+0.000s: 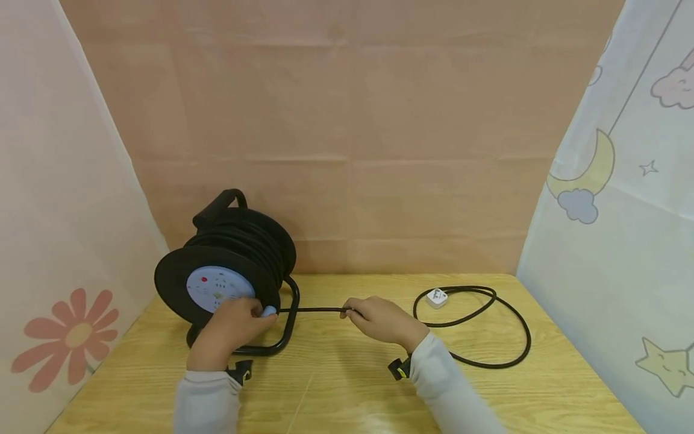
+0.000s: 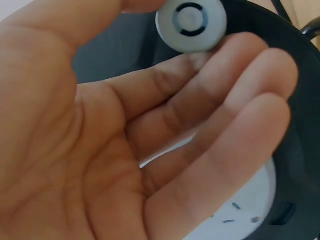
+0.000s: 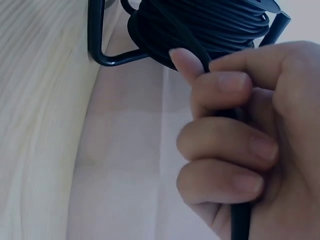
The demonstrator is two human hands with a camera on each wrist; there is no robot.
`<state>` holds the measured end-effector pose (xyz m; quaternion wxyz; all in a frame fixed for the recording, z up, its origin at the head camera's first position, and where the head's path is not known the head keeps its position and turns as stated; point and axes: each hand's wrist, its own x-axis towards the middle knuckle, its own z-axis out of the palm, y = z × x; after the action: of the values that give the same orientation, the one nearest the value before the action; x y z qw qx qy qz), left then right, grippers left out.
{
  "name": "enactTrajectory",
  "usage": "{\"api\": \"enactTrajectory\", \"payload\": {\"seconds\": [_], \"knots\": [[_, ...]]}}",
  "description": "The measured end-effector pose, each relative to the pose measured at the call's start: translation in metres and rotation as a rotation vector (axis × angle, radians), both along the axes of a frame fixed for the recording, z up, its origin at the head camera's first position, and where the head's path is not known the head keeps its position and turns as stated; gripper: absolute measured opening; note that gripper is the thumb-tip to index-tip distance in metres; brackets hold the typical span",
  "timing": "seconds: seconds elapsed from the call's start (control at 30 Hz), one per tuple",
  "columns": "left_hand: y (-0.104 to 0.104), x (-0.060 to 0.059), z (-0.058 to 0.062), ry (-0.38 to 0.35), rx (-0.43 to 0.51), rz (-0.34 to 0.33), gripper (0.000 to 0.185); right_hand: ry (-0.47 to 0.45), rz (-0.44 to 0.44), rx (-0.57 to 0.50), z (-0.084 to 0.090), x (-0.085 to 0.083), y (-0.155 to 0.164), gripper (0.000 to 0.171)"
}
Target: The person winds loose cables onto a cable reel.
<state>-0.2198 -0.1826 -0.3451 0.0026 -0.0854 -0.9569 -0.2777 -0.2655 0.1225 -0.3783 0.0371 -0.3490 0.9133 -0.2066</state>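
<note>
Cable (image 1: pixel 311 310) (taut) in right hand (image 1: pixel 382 322); left hand (image 1: pixel 230 325) apparently pinches reel knob (image 1: pixel 268 311).

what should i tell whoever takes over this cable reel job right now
Left hand pinches the pale winding knob on the face of the cable reel.
Right hand grips the black cable, stretched taut toward the reel.
Done: most of the cable sits wound on the drum.
Left: a loose loop and the white plug lie on the wooden table, at the right.
</note>
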Motion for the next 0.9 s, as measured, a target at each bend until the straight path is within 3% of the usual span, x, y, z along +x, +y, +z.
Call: {"api": "enactTrajectory", "payload": {"seconds": [0.23,0.47,0.63,0.77,0.9], "knots": [[-0.008,-0.006,-0.01,-0.068,0.027,-0.012,0.044,0.03,0.012,-0.009,-0.003,-0.003,-0.017,0.028],[-0.015,-0.009,-0.016,-0.161,0.093,-0.026,0.035,0.046,0.02,-0.008,-0.01,-0.004,-0.026,0.025],[-0.019,-0.013,-0.022,-0.283,0.167,-0.025,0.03,0.158,-0.032,0.02,-0.015,-0.004,-0.031,0.024],[-0.027,-0.018,-0.032,-0.366,0.244,-0.081,0.03,0.237,-0.077,0.048,-0.021,-0.004,-0.032,0.022],[-0.039,-0.023,-0.045,-0.41,0.316,-0.174,0.031,0.216,-0.054,0.044,-0.026,-0.003,-0.033,0.022]]}}
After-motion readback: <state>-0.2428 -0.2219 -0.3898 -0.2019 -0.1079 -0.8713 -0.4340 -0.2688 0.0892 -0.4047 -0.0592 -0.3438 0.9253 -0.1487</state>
